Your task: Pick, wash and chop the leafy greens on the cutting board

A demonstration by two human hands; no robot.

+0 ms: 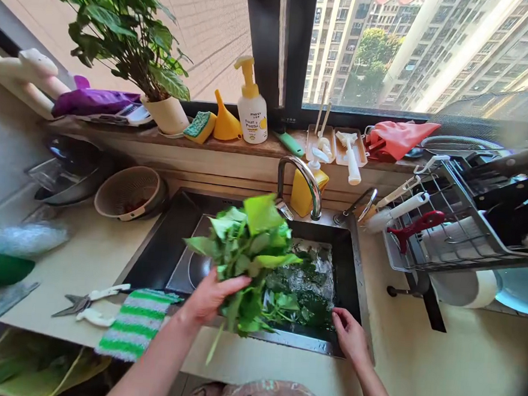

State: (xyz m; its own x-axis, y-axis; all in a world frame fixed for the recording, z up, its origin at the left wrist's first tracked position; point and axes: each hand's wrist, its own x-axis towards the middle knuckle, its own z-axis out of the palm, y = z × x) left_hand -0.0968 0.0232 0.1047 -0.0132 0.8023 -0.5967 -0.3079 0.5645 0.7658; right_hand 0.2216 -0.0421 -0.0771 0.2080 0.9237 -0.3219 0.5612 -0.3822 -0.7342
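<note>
Gripping a bunch of leafy greens (254, 239), a person's left hand (212, 294) holds it above a black sink (148, 262).

The fingers close around the bunch, its leaves spreading upward near the curved chrome faucet (308, 177). The right hand (351, 334) is at the sink's near right side, thumb and fingertips close together; whether they pinch anything cannot be told. More greens (315, 307) lie in the water below. White-handled shears (85, 302) and a green-striped cloth (135, 325) rest at left.
</note>
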